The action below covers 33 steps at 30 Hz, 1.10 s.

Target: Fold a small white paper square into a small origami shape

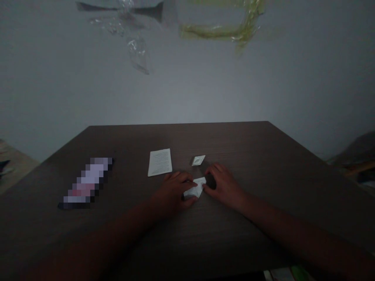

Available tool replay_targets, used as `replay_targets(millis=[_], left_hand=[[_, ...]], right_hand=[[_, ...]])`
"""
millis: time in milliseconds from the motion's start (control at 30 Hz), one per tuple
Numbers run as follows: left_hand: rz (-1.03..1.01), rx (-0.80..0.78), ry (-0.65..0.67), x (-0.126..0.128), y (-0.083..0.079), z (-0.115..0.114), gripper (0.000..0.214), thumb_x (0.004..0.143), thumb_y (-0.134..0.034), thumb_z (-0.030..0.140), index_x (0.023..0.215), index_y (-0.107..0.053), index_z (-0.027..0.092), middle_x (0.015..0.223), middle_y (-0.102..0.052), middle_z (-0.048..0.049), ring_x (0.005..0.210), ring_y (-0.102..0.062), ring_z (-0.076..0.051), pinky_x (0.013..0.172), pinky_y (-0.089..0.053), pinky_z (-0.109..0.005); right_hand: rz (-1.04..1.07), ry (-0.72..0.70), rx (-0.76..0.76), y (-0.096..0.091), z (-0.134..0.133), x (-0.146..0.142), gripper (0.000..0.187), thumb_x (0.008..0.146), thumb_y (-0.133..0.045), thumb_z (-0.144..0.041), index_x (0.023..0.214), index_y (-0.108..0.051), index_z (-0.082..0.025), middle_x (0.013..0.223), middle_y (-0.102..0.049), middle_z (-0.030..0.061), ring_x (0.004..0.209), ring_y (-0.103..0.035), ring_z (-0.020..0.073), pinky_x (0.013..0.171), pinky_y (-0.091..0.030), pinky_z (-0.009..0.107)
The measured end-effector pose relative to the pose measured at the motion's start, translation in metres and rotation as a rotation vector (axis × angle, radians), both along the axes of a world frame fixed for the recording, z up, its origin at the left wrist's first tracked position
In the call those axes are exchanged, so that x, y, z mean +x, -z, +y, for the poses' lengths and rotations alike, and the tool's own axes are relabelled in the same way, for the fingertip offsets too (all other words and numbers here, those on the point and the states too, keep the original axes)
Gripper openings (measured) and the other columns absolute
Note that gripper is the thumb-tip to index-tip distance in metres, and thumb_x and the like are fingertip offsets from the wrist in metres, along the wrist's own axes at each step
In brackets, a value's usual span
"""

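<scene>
In the head view, the folded printed paper point(193, 191) lies on the counter point(234, 148) between the two grips, its long axis running roughly from the left hand point(177, 191) to the right hand point(223, 185), with the right end slightly farther from the person. The left grip is nearer, closed about the paper with fingers over it and thumb at its near edge; the right grip's thumb and forefinger arch apart at the other end, though whether they pinch it I cannot tell. Beyond both grips sits a small folded paper diamond point(198, 160), and beyond the left grip, off to its left, a printed sheet point(160, 162).
</scene>
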State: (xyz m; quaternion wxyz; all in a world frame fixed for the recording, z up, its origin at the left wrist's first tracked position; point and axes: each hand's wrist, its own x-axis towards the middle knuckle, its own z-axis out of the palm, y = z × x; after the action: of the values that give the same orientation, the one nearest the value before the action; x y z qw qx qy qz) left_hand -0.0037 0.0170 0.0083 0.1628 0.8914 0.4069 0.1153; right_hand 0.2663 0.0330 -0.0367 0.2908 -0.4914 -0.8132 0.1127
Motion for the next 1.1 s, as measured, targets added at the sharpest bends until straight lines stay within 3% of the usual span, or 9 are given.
replay_targets(millis=[500, 633, 833, 1100], left_hand=[[0.037, -0.058, 0.047, -0.004, -0.013, 0.003, 0.043, 0.106, -0.087, 0.027, 0.15, -0.083, 0.024, 0.154, -0.079, -0.0122, 0.149, -0.071, -0.037, 0.132, -0.05, -0.06], [0.026, -0.04, 0.068, -0.007, -0.007, 0.004, 0.042, 0.108, -0.083, 0.026, 0.149, -0.083, 0.027, 0.154, -0.079, -0.0113, 0.148, -0.071, -0.037, 0.129, -0.053, -0.057], [0.004, -0.041, 0.049, -0.014, -0.003, 0.004, 0.036, 0.106, -0.084, 0.021, 0.141, -0.08, 0.025, 0.16, -0.078, -0.0111, 0.153, -0.07, -0.035, 0.135, -0.051, -0.057], [-0.01, -0.115, 0.128, -0.027, -0.007, 0.01, 0.045, 0.105, -0.089, 0.024, 0.149, -0.079, 0.027, 0.168, -0.074, -0.0119, 0.16, -0.068, -0.036, 0.137, -0.05, -0.057]], right_hand=[[-0.018, 0.121, -0.037, 0.0, 0.013, 0.0, 0.011, 0.099, -0.079, -0.023, 0.106, -0.071, -0.025, 0.112, -0.076, 0.0093, 0.106, -0.072, 0.031, 0.093, -0.058, 0.046], [0.043, -0.02, 0.023, -0.004, 0.011, 0.004, 0.015, 0.101, -0.077, -0.018, 0.114, -0.074, -0.025, 0.12, -0.078, 0.0106, 0.115, -0.074, 0.0318, 0.101, -0.061, 0.049], [-0.083, -0.432, 0.034, -0.008, -0.005, 0.003, 0.022, 0.105, -0.075, -0.009, 0.114, -0.085, -0.026, 0.116, -0.086, 0.0064, 0.113, -0.081, 0.0269, 0.108, -0.064, 0.046], [-0.138, -0.465, -0.002, -0.02, -0.015, 0.004, 0.023, 0.111, -0.074, -0.012, 0.122, -0.089, -0.025, 0.123, -0.089, 0.0082, 0.117, -0.083, 0.0271, 0.119, -0.062, 0.051]])
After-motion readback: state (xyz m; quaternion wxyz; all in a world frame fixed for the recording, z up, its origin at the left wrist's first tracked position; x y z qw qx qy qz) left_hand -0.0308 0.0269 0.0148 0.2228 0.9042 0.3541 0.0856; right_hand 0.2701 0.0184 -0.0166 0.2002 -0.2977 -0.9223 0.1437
